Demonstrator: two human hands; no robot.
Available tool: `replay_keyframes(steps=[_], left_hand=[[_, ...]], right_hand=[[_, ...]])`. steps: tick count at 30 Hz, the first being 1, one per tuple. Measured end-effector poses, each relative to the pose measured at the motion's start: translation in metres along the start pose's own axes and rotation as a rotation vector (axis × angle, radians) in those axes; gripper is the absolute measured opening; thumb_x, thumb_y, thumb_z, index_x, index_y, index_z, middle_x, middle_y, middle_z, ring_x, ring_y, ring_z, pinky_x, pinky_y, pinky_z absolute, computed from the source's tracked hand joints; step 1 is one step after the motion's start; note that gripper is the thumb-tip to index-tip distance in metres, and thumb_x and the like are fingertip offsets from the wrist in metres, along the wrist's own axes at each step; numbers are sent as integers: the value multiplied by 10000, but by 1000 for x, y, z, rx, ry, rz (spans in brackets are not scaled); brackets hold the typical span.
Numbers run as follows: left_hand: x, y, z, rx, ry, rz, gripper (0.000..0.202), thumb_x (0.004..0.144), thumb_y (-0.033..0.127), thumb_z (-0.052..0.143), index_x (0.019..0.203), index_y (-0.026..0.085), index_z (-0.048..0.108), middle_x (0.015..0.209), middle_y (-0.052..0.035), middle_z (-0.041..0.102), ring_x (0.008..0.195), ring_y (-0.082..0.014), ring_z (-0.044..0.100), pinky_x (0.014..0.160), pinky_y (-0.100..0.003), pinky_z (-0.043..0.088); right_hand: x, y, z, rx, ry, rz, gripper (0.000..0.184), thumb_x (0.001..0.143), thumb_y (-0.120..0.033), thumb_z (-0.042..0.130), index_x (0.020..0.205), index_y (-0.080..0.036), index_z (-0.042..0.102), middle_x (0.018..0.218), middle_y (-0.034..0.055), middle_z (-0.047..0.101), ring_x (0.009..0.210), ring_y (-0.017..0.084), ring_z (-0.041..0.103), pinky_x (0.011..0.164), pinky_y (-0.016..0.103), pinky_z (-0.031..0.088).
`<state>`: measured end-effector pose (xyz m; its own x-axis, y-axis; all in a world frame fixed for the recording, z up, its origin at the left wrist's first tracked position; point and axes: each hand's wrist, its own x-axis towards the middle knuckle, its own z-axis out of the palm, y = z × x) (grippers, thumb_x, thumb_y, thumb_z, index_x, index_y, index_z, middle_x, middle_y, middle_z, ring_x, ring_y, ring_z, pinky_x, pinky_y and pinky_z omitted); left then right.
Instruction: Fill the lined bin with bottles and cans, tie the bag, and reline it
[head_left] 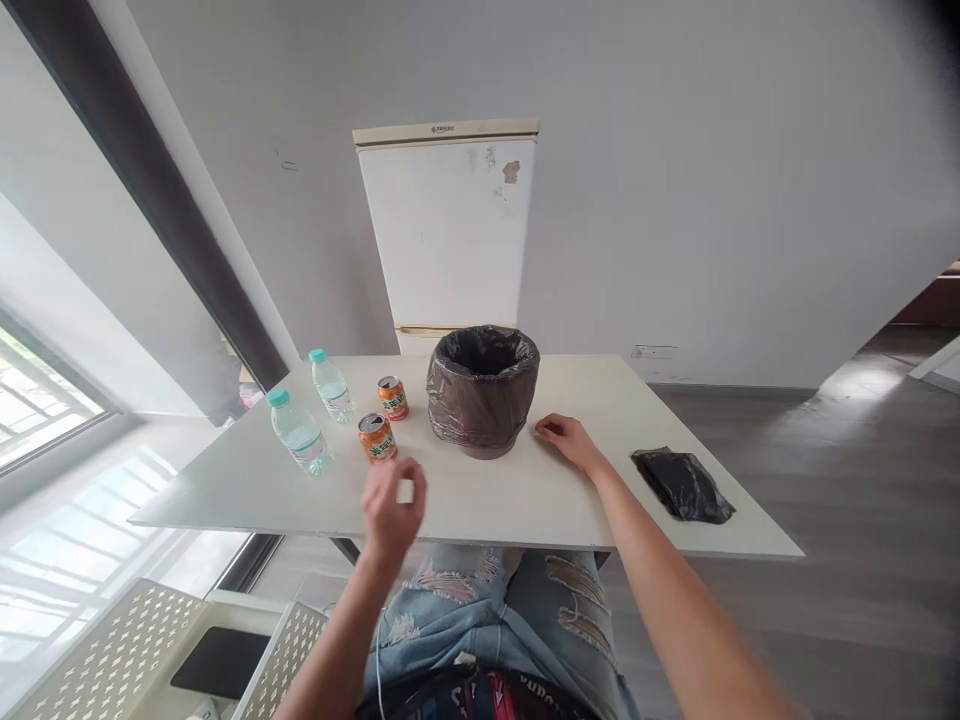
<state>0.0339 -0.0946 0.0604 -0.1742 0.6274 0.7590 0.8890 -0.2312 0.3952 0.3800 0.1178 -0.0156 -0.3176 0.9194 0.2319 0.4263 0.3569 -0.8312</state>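
My left hand (394, 503) hovers over the table's front part, just nearer to me than an orange drink can (376, 437). Its thumb and fingers curl together into a ring, and nothing shows inside. A second orange can (392, 397) stands upright behind the first. To their left stand two clear plastic bottles with green caps, the nearer bottle (300, 436) and the farther bottle (332, 388). Beside the trash bin (484, 400), which is lined with a dark bag, my right hand (566, 440) rests on the tabletop. Its fingers are loosely curled with nothing seen in them.
A folded black plastic bag (684, 486) lies on the right of the white table (480, 515). Behind the table stands a white fridge (450, 230) against the wall. A white perforated basket (150, 640) with a dark flat object inside is at lower left.
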Motion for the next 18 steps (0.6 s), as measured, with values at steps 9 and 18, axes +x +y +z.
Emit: replay_keyframes(steps=[9, 18], left_hand=[[114, -113, -79, 219, 148, -475, 673, 923, 493, 700, 1492, 214, 472, 1444, -180, 580, 1370, -366, 541, 1162, -577, 435], [140, -44, -105, 101, 503, -357, 601, 970, 339, 611, 1518, 249, 379, 1372, -96, 633, 1180, -254, 675, 960, -429, 600]], right_hand=[[1, 2, 2, 20, -9, 4, 324, 907, -500, 623, 929, -204, 753, 970, 73, 779, 904, 252, 684, 844, 372, 504], [3, 0, 4, 54, 15, -4, 298, 871, -476, 636, 889, -207, 764, 921, 60, 778, 854, 236, 675, 810, 357, 502]])
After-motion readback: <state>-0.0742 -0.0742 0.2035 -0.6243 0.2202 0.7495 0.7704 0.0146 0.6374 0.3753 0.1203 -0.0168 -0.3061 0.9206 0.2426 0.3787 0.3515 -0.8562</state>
